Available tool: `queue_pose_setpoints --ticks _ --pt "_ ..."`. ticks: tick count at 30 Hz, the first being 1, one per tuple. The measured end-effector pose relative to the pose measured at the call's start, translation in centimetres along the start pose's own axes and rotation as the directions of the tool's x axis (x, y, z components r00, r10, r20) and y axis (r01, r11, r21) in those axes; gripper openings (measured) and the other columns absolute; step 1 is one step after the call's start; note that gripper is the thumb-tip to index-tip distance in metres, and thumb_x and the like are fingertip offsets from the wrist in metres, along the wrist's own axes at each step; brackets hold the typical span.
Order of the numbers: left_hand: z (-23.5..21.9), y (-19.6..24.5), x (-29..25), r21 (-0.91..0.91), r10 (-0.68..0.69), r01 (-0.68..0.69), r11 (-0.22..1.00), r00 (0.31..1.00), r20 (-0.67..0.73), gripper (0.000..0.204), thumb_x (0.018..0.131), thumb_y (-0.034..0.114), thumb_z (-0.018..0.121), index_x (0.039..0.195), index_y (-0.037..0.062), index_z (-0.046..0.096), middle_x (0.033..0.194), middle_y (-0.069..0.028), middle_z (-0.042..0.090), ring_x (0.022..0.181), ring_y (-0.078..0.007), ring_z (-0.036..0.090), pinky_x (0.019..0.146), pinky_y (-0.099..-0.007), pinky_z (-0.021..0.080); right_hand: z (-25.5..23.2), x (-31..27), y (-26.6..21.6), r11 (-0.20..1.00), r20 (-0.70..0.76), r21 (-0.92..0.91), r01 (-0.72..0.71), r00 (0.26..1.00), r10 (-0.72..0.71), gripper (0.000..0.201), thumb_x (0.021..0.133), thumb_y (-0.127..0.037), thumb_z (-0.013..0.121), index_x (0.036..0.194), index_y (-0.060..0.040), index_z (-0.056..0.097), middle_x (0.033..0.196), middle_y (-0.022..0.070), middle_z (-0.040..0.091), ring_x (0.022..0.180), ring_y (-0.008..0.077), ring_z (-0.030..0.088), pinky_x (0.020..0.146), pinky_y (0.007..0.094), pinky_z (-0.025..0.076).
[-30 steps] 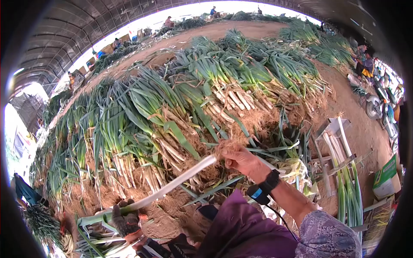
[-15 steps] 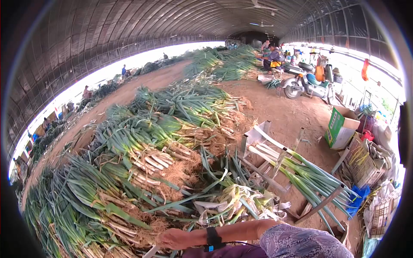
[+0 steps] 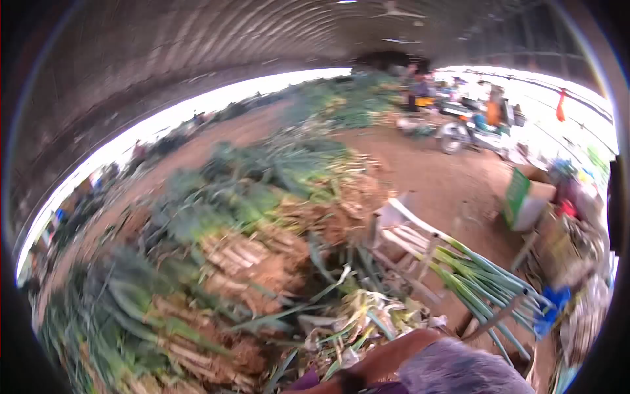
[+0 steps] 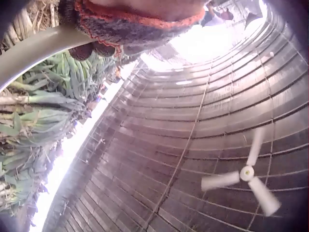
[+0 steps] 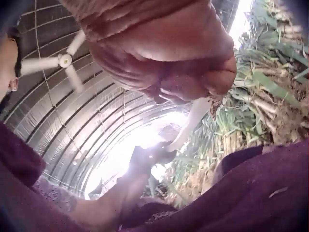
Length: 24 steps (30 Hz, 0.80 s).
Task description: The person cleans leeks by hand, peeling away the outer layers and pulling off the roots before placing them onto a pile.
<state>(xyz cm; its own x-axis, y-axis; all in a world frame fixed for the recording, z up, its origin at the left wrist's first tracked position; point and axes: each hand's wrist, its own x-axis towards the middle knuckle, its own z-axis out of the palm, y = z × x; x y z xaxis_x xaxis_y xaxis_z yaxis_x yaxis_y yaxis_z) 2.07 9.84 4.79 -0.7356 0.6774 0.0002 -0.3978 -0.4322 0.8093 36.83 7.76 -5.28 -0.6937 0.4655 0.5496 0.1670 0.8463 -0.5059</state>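
Note:
A long white leek [image 4: 43,48] runs between my two hands. My left hand [image 4: 140,26], in a dark knitted glove with an orange edge, has its fingers curled round the stalk. In the right wrist view my bare right hand [image 5: 164,58] grips the leek's root end, with a little dirt by the fingertips; its shaft [image 5: 190,123] slopes down to the gloved hand. Both hands lie outside the head view, where only my right forearm [image 3: 400,351] shows at the bottom.
Heaps of leeks [image 3: 223,203] with brown roots cover the ground to the left. Trimmed leeks [image 3: 472,269] lie across a metal rack [image 3: 426,259] on the right. Peeled leaves [image 3: 367,315] are piled before me. Beyond stand a green-and-white box [image 3: 522,197] and a scooter [image 3: 466,134].
The head view has swung up and to the right, so both hands have left it. The right forearm has dropped lower at the bottom edge. The leek stays in both hands.

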Motion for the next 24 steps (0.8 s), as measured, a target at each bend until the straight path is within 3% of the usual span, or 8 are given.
queue_pose_setpoints --ticks 4,9,13,14,16,20,23,24 --pt "-11.5 2.3 3.1 -0.245 0.075 -0.103 0.964 0.99 -0.121 0.026 0.088 0.031 0.053 0.069 0.016 0.042 0.061 0.0023 0.042 0.052 -0.0129 0.042 0.049 -0.0285 0.039 -2.1 -2.6 0.2 0.988 0.077 -0.039 -0.148 0.986 0.15 0.024 0.084 -0.026 0.056 0.097 -0.0054 0.055 0.08 0.0118 0.055 0.073 0.0288 0.055 0.063 0.0386 0.044" --pt "-19.7 2.4 1.8 -0.483 0.118 -0.211 0.85 0.969 -0.217 0.028 0.088 0.031 0.053 0.066 0.0185 0.04 0.058 0.0053 0.04 0.048 -0.01 0.04 0.044 -0.026 0.038 -12.7 -13.8 4.5 0.772 0.067 -0.461 -0.438 0.85 0.522 0.03 0.08 -0.027 0.062 0.1 -0.006 0.055 0.086 0.013 0.058 0.077 0.0305 0.057 0.065 0.0394 0.045" --pt "-11.9 2.9 -2.6 -0.493 0.183 -0.306 0.815 0.942 -0.282 0.032 0.087 0.034 0.056 0.064 0.0182 0.039 0.053 0.0064 0.037 0.042 -0.0096 0.037 0.045 -0.0255 0.039 -18.0 -20.8 7.2 0.678 0.102 -0.626 -0.386 0.821 0.562 0.036 0.076 -0.028 0.067 0.103 -0.0065 0.055 0.09 0.0139 0.06 0.08 0.0319 0.058 0.067 0.0401 0.046" --pt "-10.9 2.8 -3.5 -0.47 0.185 -0.315 0.825 0.935 -0.303 0.033 0.087 0.034 0.056 0.063 0.0181 0.039 0.052 0.0061 0.036 0.042 -0.0093 0.037 0.045 -0.0261 0.039 -17.5 -19.1 6.7 0.7 0.138 -0.592 -0.398 0.806 0.575 0.038 0.076 -0.029 0.068 0.103 -0.0066 0.055 0.091 0.0142 0.06 0.081 0.0322 0.058 0.068 0.0403 0.046" --pt "-10.7 2.9 -4.2 -0.521 0.202 -0.255 0.815 0.967 -0.157 0.034 0.091 0.036 0.049 0.064 0.0171 0.041 0.051 0.0059 0.035 0.042 -0.0103 0.037 0.045 -0.0296 0.04 -14.9 -9.5 2.8 0.665 0.246 -0.472 -0.579 0.638 0.73 0.036 0.077 -0.016 0.066 0.109 -0.0043 0.055 0.104 0.0168 0.059 0.094 0.0308 0.058 0.074 0.0382 0.048" --pt "-9.6 2.9 -5.2 -0.681 0.221 -0.161 0.715 0.975 0.002 0.03 0.091 0.033 0.049 0.067 0.0158 0.046 0.051 0.0052 0.036 0.044 -0.0104 0.039 0.049 -0.0311 0.039 -9.6 0.2 0.8 0.915 0.066 -0.334 -0.228 0.962 0.264 0.043 0.078 -0.031 0.065 0.11 -0.0054 0.053 0.096 0.0178 0.059 0.088 0.0311 0.059 0.066 0.0393 0.049" --pt "-9.2 2.8 -5.9 -0.72 0.206 -0.081 0.689 0.975 0.087 0.028 0.09 0.034 0.051 0.069 0.0153 0.05 0.052 0.0046 0.038 0.046 -0.01 0.039 0.051 -0.0307 0.038 -6.9 5.9 -2.8 0.96 0.007 -0.269 -0.077 0.997 0.082 0.042 0.079 -0.036 0.063 0.107 -0.0062 0.053 0.091 0.0169 0.06 0.081 0.0328 0.06 0.063 0.0408 0.048" --pt "-8.7 2.7 -6.1 -0.74 0.2 -0.077 0.668 0.977 0.078 0.027 0.09 0.033 0.052 0.069 0.0153 0.05 0.053 0.0047 0.039 0.046 -0.0098 0.039 0.051 -0.0305 0.038 -6.4 6.4 -3.0 0.946 0.09 -0.309 -0.097 0.987 0.131 0.04 0.079 -0.035 0.063 0.104 -0.0062 0.053 0.089 0.0164 0.06 0.079 0.0333 0.06 0.063 0.041 0.048"
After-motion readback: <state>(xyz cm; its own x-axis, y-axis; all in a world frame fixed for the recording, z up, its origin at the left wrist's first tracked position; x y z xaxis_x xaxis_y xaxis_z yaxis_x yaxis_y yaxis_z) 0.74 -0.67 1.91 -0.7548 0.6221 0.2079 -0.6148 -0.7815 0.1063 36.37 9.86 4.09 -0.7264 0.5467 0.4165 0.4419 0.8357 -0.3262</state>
